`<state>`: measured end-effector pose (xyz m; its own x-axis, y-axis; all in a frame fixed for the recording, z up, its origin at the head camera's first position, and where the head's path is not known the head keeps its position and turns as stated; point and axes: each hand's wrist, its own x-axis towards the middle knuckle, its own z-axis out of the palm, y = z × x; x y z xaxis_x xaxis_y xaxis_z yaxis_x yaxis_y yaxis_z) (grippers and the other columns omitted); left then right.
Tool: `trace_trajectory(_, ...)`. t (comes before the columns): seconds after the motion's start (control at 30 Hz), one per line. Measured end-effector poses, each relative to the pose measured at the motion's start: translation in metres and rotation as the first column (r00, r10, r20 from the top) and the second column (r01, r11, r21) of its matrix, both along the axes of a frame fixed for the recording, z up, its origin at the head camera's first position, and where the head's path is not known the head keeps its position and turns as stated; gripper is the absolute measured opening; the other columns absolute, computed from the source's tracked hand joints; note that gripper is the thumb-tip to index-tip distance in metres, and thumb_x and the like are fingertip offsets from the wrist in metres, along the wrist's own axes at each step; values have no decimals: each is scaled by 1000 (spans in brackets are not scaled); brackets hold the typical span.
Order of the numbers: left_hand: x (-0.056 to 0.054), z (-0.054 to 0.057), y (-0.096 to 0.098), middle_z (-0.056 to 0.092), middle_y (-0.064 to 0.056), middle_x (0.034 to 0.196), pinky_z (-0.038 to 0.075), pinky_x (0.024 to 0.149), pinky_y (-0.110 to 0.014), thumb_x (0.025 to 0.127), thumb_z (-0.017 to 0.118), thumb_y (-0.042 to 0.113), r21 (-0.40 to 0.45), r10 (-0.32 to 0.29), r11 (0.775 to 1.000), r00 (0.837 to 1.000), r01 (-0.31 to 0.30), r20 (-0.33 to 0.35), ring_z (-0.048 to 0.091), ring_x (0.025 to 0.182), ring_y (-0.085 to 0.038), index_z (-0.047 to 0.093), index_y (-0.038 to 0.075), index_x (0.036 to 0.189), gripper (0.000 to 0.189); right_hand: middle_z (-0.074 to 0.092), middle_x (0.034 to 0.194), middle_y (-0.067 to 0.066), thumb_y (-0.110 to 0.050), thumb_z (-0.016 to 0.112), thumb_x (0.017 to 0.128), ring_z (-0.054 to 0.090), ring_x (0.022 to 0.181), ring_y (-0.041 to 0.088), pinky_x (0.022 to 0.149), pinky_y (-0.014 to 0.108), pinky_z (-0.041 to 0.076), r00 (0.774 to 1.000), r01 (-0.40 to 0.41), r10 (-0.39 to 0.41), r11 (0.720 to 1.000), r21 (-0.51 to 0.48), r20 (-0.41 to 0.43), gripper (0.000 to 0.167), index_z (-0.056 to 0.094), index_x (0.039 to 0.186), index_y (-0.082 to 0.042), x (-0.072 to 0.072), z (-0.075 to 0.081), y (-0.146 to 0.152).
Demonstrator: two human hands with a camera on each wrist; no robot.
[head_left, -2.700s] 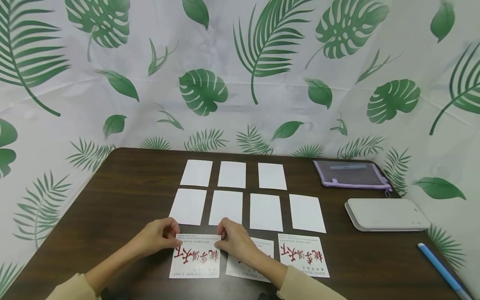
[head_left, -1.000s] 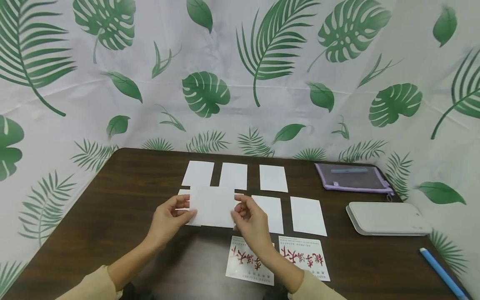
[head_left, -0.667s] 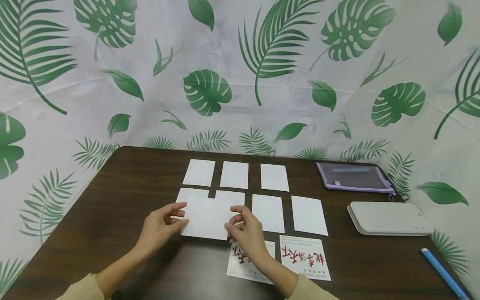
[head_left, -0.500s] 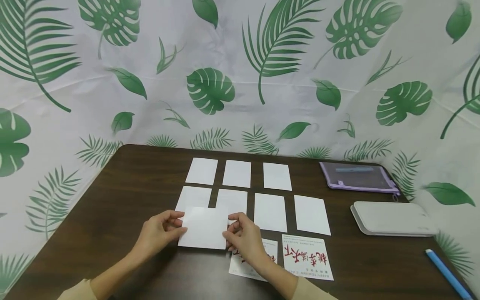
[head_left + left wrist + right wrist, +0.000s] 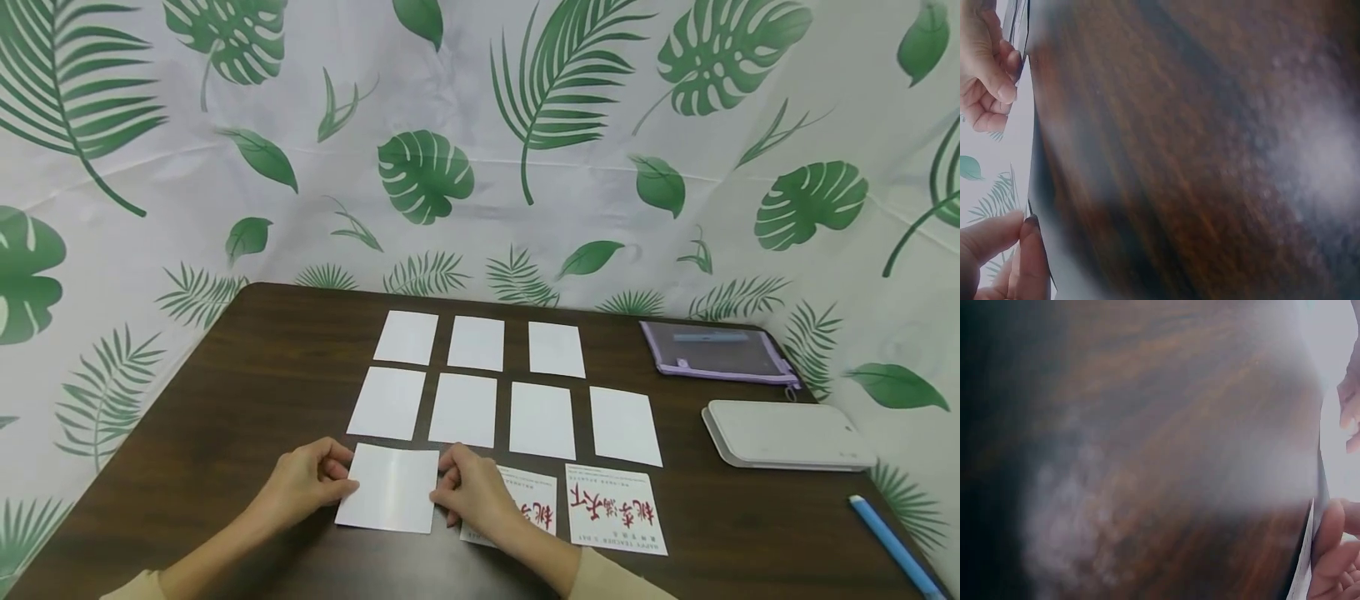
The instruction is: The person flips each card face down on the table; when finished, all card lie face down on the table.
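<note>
A white card (image 5: 390,490), blank side up, lies low over the near part of the table in the head view. My left hand (image 5: 306,479) pinches its left edge with thumb and fingers. At the opposite edge my right hand (image 5: 474,493) grips it the same way. The card appears nearly edge-on as a white strip (image 5: 1020,140) in the left wrist view. A card with red Chinese characters (image 5: 542,497) is partly covered by my right hand and forearm. Beside it, to the right, lies a matching printed card (image 5: 617,510), fully visible.
Blank white cards lie in two rows farther back, a nearer row (image 5: 542,421) and a far row (image 5: 477,343). On the right of the dark wooden table (image 5: 285,375) are a purple-edged mesh pouch (image 5: 712,352), a white flat case (image 5: 787,435) and a blue pen (image 5: 896,546).
Both hands lifted the leftmost printed card, turned its blank side up, and brought it back down toward the near left, uncovering the blank cards behind it. The view shifted slightly.
</note>
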<state>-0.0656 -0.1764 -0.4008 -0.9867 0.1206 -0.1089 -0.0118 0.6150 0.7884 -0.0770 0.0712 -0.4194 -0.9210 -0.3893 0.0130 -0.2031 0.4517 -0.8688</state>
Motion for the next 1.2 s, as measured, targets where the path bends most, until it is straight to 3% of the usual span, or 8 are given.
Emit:
trace_trajectory(0.3, -5, 2, -2, 58, 3, 70, 43, 53, -21, 70, 80, 10, -132, -27, 991, 999, 22, -33, 53, 62, -9, 64, 5, 92, 28, 54, 61, -8, -8, 79, 72, 41, 51, -4, 49, 14, 37, 986, 0, 34, 980, 200, -166, 29, 56, 90, -6, -3, -2, -2)
trace_trajectory(0.63, -7, 0, 0, 56, 5, 68, 40, 51, -21, 71, 79, 9, -205, -65, 977, 997, 56, -36, 49, 59, -8, 63, 6, 93, 28, 49, 60, -10, -11, 79, 73, 39, 50, -4, 46, 14, 35, 981, -20, 61, 975, 222, -182, 28, 55, 86, -9, -3, -3, -2)
trace_trajectory(0.73, -8, 3, 1, 55, 5, 67, 39, 50, -21, 71, 79, 8, -216, -70, 974, 997, 62, -28, 47, 58, -8, 62, 5, 93, 28, 49, 60, -10, -11, 77, 75, 39, 51, -4, 46, 14, 36, 982, -30, 64, 982, 188, -176, 25, 56, 87, -8, -4, 1, 3)
trace_trajectory(0.83, -12, 8, 6, 54, 6, 68, 39, 50, -20, 71, 79, 9, -222, -85, 973, 994, 67, -73, 47, 58, -7, 61, 4, 94, 29, 52, 62, -7, -9, 75, 77, 41, 52, -3, 47, 14, 38, 984, -8, 31, 992, 128, -177, 20, 59, 89, -6, -8, 10, 16)
trace_trajectory(0.9, -16, 12, 13, 55, 6, 69, 40, 51, -20, 72, 79, 9, -197, -131, 975, 984, 106, -119, 49, 59, -6, 61, 3, 95, 30, 53, 63, -6, -7, 74, 78, 41, 52, -1, 46, 15, 38, 984, 31, -13, 995, 97, -179, 18, 61, 90, -5, -12, 16, 31)
trace_trajectory(1.0, -22, 12, 31, 57, 5, 73, 45, 54, -19, 75, 78, 10, -113, -245, 967, 959, 230, -142, 54, 63, -4, 61, 1, 99, 31, 53, 67, -5, -6, 74, 78, 43, 54, 1, 48, 17, 39, 985, 101, -86, 991, 91, -148, 18, 63, 92, -4, -15, 18, 55)
trace_trajectory(1.1, -28, 10, 57, 60, 2, 77, 49, 56, -18, 76, 77, 11, -17, -354, 935, 929, 355, -108, 60, 67, -6, 60, -2, 103, 34, 54, 69, -5, -7, 74, 78, 44, 55, 3, 48, 17, 39, 986, 142, -130, 983, 117, -107, 18, 64, 93, -4, -15, 16, 79)
trace_trajectory(1.2, -31, 6, 81, 62, -3, 81, 50, 56, -18, 76, 77, 9, 32, -421, 905, 904, 424, -79, 61, 68, -8, 59, -3, 106, 37, 55, 70, -4, -8, 75, 77, 46, 57, 4, 50, 18, 41, 989, 137, -128, 982, 133, -77, 20, 65, 94, -4, -13, 13, 97)
